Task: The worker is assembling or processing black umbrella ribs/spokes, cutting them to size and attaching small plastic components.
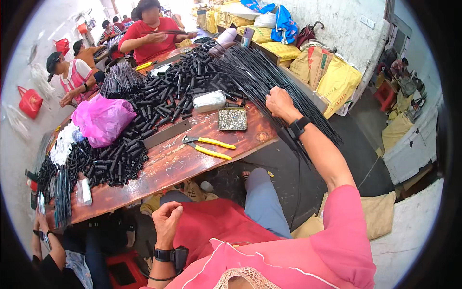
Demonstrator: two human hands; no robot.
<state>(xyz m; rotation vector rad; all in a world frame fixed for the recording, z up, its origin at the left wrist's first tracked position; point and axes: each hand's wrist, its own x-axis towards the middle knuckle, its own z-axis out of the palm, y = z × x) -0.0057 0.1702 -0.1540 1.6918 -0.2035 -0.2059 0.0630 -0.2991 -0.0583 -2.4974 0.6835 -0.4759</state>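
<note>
My right hand (pixel 281 102) reaches to a large sheaf of long thin black rods (pixel 308 113), which lies across the table's right end and hangs past its edge. Its fingers are closed at the rods; how many they grip is hidden. Above my lap, my left hand (pixel 166 221) is curled with the thumb against the fingers; whether anything small is in it cannot be made out. Yellow-handled pliers (pixel 209 146) lie near the table's front edge. Behind them are a tin of small metal pieces (pixel 232 119) and a clear tub of pale thin pieces (pixel 209 101).
Short black tubular parts (pixel 163 94) are heaped over the wooden table (pixel 178 166). A pink plastic bag (pixel 103 120) and a flat metal bar (pixel 167 134) lie among them. A co-worker in red (pixel 153 41) holds rods opposite; another person's hands (pixel 43 229) are at lower left. Yellow sacks (pixel 339 84) stand right.
</note>
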